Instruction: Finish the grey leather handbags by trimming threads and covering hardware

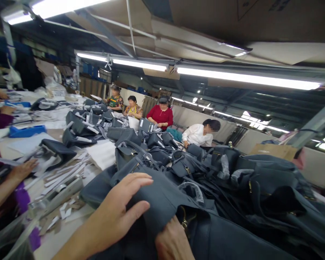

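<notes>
A dark blue-grey handbag (159, 195) lies in front of me, with a gold zip (184, 220) along its opening. Over its near side is my left hand (121, 207), fingers stretched out and thumb apart, nothing in it; whether it presses on the leather I cannot tell. My right hand (174, 240) reaches up from the bottom edge beside the zip. Its fingers disappear under the bag's panel, so their grip is hidden. Clear plastic wrap (193, 191) covers a loop just beyond the bag.
Similar bags (271, 173) are heaped to the right and across the table. At left, a co-worker's hand (23, 169) is near another bag (56, 153), beside paper strips (67, 173) and a blue holder (28, 130). Several people sit opposite; tube lights (246, 77) hang overhead.
</notes>
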A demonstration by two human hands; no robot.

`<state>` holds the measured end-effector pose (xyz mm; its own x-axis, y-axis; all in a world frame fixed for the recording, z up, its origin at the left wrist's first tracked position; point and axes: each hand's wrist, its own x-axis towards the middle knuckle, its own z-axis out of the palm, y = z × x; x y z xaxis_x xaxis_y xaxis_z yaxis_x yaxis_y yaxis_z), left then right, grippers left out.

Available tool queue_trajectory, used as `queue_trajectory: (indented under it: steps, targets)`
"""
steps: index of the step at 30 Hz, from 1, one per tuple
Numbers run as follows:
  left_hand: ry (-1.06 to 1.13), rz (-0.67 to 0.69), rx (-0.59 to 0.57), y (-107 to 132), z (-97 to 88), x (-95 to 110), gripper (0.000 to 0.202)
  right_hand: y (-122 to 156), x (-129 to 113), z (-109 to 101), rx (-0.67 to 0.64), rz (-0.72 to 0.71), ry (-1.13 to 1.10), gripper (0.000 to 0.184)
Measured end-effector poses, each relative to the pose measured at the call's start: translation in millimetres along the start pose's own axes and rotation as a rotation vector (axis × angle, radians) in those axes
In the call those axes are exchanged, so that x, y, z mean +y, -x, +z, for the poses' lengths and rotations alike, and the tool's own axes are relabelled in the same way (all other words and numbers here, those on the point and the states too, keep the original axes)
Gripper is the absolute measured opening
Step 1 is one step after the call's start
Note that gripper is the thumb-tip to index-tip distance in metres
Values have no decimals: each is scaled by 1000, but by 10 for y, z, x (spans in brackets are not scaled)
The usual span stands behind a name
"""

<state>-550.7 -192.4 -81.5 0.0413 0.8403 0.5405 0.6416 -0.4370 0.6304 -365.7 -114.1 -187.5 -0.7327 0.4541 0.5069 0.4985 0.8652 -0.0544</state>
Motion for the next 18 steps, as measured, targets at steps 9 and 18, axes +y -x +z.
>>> queue_trajectory:
  steps: [9, 18]
  targets:
    - [-207, -79, -125, 105, 821, -199, 35, 74, -172, 258, -103, -72, -169, 41]
    - [-158, 12, 171, 276, 653, -512, 26, 338, 302, -1190, 42, 197, -211, 30]
